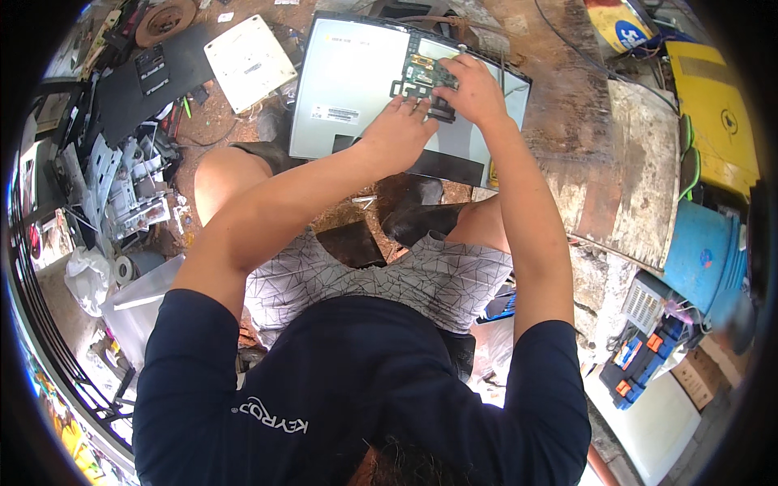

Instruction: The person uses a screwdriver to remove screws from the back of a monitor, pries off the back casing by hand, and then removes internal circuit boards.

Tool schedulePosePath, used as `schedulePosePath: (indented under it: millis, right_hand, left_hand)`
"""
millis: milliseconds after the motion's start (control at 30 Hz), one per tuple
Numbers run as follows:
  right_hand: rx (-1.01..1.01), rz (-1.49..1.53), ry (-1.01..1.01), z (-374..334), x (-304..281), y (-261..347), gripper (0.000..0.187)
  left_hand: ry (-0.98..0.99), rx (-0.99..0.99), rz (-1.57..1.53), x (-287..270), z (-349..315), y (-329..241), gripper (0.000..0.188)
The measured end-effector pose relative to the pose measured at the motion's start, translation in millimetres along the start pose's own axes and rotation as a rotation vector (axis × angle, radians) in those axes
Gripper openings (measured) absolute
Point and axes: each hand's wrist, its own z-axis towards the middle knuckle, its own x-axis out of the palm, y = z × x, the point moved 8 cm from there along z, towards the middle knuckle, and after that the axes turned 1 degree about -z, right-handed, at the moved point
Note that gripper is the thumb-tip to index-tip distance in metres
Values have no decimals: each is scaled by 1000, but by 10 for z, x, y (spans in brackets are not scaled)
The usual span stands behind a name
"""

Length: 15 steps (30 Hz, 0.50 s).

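"Where's the board (420,74)?"

"12 o'clock, over the panel (352,69). I see the left hand (395,134) bent-fingered at its near edge, the right hand (474,92) spread at its right; pinching, I can't tell. I'd handle edges, pressing lightly."

"Writing?"

"Label (335,114) at 11, too fine to read; pale lettering (274,415) at 7, on the shirt (365,356)."

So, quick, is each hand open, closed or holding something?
Left hand: fingers at the lower edge of the green circuit board; grip cannot be told.
Right hand: fingers curled at the board's right side; grip unclear.
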Motion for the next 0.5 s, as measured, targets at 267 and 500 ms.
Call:
schedulePosePath:
  millis: [267, 500]
  right_hand:
    - [-156, -156, 65, 95, 45, 109, 50]
    - [-240, -344, 184, 261, 66, 329, 62]
  left_hand:
    - [-5, -3, 9, 32, 7, 12, 32]
    - [-1, -10, -20, 25, 16, 22, 28]
